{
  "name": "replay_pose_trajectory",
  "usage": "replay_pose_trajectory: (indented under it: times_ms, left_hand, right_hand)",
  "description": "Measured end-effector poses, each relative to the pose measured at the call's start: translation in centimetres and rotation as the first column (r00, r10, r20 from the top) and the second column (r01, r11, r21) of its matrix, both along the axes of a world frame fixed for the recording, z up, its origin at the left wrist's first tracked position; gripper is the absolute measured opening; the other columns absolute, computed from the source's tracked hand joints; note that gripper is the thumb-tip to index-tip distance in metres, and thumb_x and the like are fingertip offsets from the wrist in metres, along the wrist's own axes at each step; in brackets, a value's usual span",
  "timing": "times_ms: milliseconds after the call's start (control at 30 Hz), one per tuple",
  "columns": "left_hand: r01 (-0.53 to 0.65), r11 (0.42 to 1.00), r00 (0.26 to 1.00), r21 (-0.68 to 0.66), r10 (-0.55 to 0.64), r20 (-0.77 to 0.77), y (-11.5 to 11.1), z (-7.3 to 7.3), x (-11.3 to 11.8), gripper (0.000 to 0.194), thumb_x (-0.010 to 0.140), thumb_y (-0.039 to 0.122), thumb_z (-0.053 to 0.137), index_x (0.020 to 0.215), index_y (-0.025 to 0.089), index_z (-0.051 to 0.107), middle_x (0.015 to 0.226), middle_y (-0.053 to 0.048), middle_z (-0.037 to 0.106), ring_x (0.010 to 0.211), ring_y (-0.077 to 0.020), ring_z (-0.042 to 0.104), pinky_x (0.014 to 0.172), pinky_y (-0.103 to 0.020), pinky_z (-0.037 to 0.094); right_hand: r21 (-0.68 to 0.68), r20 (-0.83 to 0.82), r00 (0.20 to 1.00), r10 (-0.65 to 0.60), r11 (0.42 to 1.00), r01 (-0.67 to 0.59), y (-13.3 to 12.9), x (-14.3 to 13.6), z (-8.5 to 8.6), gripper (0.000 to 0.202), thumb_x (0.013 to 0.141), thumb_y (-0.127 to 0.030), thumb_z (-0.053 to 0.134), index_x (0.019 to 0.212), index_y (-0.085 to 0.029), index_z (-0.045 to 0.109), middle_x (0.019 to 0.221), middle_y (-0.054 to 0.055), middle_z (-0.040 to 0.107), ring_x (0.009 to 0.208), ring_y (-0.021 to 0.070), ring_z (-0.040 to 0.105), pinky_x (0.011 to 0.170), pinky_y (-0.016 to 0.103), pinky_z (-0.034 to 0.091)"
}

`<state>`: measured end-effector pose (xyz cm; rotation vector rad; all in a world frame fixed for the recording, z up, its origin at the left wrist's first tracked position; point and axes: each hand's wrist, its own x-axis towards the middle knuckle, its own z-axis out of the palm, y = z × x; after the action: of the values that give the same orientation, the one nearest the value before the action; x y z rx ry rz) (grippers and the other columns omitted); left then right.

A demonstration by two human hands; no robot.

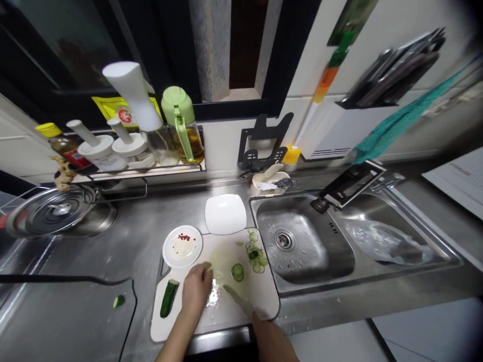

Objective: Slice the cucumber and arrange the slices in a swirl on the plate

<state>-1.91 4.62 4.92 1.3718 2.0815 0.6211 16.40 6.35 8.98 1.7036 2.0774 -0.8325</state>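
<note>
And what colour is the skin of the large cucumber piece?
Dark green on the large cucumber piece; head view.

Dim indoor light; white glare patches the cutting board (260, 296); right corners darken and stretch; the knife (238, 300) seems blurred.

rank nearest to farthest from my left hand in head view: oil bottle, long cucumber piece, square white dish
1. Long cucumber piece, left of the left hand
2. Square white dish, ahead and right
3. Oil bottle, far ahead, slightly left
</note>
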Motion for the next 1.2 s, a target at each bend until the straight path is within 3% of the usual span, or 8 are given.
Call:
replay_pose_trajectory:
  times_ms: [100,200,300,400,633,933,1200]
  left_hand:
    - [0.118,0.988,0.993,-0.102,-0.116,0.023,2.1,0.3,2.4,0.011,0.077,0.019,0.055,0.079,0.019,0.065,0.074,-0.001,0.064,0.07,-0.0136,0.057,0.066,-0.023,0.038]
    - [0.194,0.964,0.981,-0.182,-0.193,0.019,3.8,0.2,4.5,0.008,0.073,0.014,0.057,0.075,0.019,0.064,0.072,0.0,0.06,0.068,-0.0119,0.053,0.063,-0.022,0.032]
    - [0.204,0.947,0.978,-0.25,-0.206,0.017,4.7,-0.4,5.9,0.008,0.07,0.015,0.06,0.076,0.019,0.064,0.075,-0.001,0.06,0.071,-0.0126,0.053,0.064,-0.023,0.032]
    - [0.192,0.943,0.981,-0.274,-0.193,0.023,4.9,-0.9,6.4,0.008,0.07,0.016,0.06,0.077,0.018,0.064,0.077,-0.001,0.06,0.072,-0.0129,0.054,0.065,-0.023,0.034]
    - [0.183,0.951,0.983,-0.25,-0.179,0.04,5.0,-1.3,6.7,0.012,0.067,0.009,0.06,0.075,0.018,0.062,0.078,-0.001,0.06,0.073,-0.0125,0.054,0.065,-0.022,0.035]
    - [0.174,0.955,0.983,-0.24,-0.153,0.105,4.8,-0.7,6.7,0.008,0.073,0.012,0.058,0.072,0.02,0.059,0.068,0.003,0.062,0.065,-0.0103,0.054,0.061,-0.02,0.032]
    - [0.063,0.969,0.997,-0.239,-0.049,0.062,3.3,-0.1,3.9,0.01,0.077,0.014,0.054,0.07,0.021,0.058,0.061,0.004,0.061,0.061,-0.0104,0.055,0.06,-0.02,0.032]
  right_hand:
    - [-0.037,-0.004,1.0,0.003,0.999,-0.003,-2.2,1.6,0.9,0.035,0.09,-0.039,0.057,0.121,-0.022,0.055,0.125,0.008,0.056,0.107,0.0228,0.057,0.088,0.044,0.049]
    - [-0.085,0.003,1.0,0.0,0.996,0.0,-4.4,2.8,1.6,0.033,0.092,-0.037,0.054,0.12,-0.02,0.056,0.113,0.007,0.063,0.094,0.0189,0.063,0.081,0.04,0.052]
    - [-0.128,0.01,1.0,-0.003,0.992,0.004,-5.5,3.3,1.8,0.036,0.092,-0.015,0.044,0.127,-0.019,0.053,0.097,0.01,0.07,0.085,0.0193,0.068,0.073,0.032,0.053]
    - [-0.193,0.03,0.999,0.011,0.981,-0.005,-5.4,3.2,1.9,0.051,0.082,0.001,0.038,0.128,-0.014,0.053,0.098,0.015,0.072,0.091,0.0246,0.068,0.073,0.032,0.053]
    - [-0.259,0.049,0.999,0.016,0.966,-0.003,-4.7,2.8,2.8,0.058,0.078,0.007,0.033,0.129,-0.012,0.053,0.105,0.016,0.07,0.098,0.0264,0.067,0.078,0.037,0.053]
    - [-0.252,0.041,0.999,0.033,0.967,-0.021,-4.7,2.9,3.3,0.062,0.072,0.008,0.036,0.129,-0.011,0.052,0.106,0.016,0.07,0.098,0.0277,0.066,0.079,0.038,0.053]
    - [-0.289,0.035,0.999,0.028,0.957,-0.016,-4.5,3.2,2.7,0.06,0.076,0.006,0.035,0.131,-0.011,0.051,0.11,0.017,0.069,0.103,0.0276,0.064,0.082,0.036,0.051]
